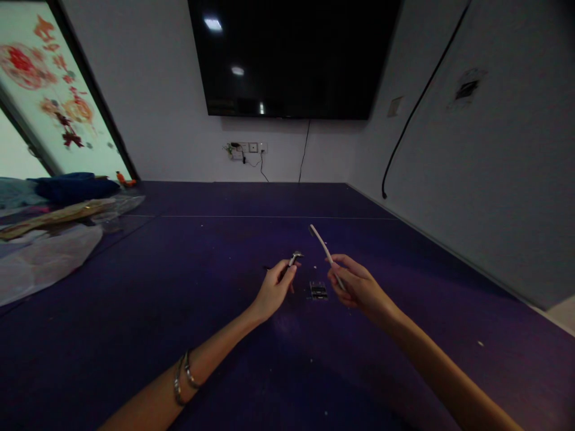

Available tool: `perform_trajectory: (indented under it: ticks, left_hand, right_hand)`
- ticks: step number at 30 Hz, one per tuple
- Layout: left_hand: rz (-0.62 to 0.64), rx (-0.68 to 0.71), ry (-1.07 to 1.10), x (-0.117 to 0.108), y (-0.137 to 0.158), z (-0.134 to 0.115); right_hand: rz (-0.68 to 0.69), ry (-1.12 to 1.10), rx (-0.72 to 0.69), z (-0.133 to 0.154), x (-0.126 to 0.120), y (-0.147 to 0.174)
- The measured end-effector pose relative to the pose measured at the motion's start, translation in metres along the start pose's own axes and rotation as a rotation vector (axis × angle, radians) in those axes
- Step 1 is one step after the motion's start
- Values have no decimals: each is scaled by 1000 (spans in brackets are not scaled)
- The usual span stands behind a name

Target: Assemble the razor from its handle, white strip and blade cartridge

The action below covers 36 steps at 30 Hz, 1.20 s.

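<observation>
My left hand (273, 287) is closed around a small tool with a shiny metal head (295, 257). A dark end of it shows at the other side of the fingers; its exact kind I cannot make out. In my right hand (354, 281) is a white toothbrush (322, 244), tilted with its dark-bristled head up and to the left. The two held things are apart. Between and just below the hands, a small dark flat piece with pale, see-through edges (318, 291) lies on the purple surface (202, 335).
Plastic sheeting (49, 263), a long brownish piece (58, 218) and dark blue cloth (76, 187) lie at the left. A television (291, 60) hangs on the far wall above sockets (253, 147). A black cable (417, 108) hangs along the right wall.
</observation>
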<state>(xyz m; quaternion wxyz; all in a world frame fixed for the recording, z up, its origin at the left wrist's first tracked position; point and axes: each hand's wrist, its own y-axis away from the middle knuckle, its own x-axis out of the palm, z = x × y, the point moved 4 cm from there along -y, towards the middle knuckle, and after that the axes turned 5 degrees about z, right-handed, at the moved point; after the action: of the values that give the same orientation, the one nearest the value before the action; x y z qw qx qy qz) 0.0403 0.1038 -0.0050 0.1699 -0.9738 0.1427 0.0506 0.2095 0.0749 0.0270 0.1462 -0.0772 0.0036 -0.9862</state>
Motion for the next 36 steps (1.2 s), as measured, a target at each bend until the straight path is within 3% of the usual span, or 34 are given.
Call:
perform_trajectory:
  ticks: [5,13,20,30,36]
  left_hand:
    - [-11,12,95,0,-1,5]
    - [21,59,14,3,0,5]
    - [-21,95,-33,0,1,1]
    - [11,63,-41,0,5,-1]
    - [-24,44,-8,-3,4,2]
  right_hand:
    - [-17,-215,91,-15,18,12]
    - [-36,-266,200,-27,34,40]
    - [-66,-270,176,-25,42,44]
    - [-106,-297,142,-26,44,45]
    - [-103,-324,184,-36,51,53]
